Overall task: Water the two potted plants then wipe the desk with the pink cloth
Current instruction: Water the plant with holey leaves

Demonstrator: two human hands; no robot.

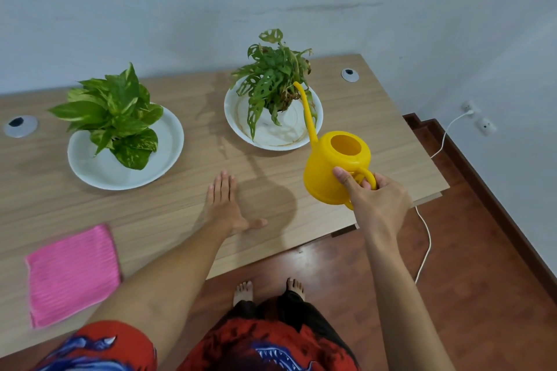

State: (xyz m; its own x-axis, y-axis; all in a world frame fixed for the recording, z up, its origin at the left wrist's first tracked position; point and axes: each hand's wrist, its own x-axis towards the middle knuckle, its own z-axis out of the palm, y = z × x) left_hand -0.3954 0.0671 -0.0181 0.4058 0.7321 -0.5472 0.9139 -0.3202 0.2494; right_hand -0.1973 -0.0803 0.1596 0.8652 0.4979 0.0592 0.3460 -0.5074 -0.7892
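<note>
My right hand (pixel 372 196) grips the handle of a yellow watering can (pixel 333 169), held above the desk's right side. Its long thin spout reaches up into the leaves of the right potted plant (pixel 271 75), which stands in a white saucer (pixel 241 126). The left potted plant (pixel 114 114), broad yellow-green leaves, sits in another white saucer (pixel 168 141). My left hand (pixel 224 203) lies flat on the wooden desk (pixel 346 117), fingers apart, holding nothing. A pink cloth (pixel 73 274) lies flat near the desk's front left edge.
Two round cable grommets sit in the desk, one at far left (pixel 20 126), one at back right (pixel 349 74). A white cable (pixel 425 235) runs over the red-brown floor to a wall socket (pixel 468 107). The wall stands close behind the desk.
</note>
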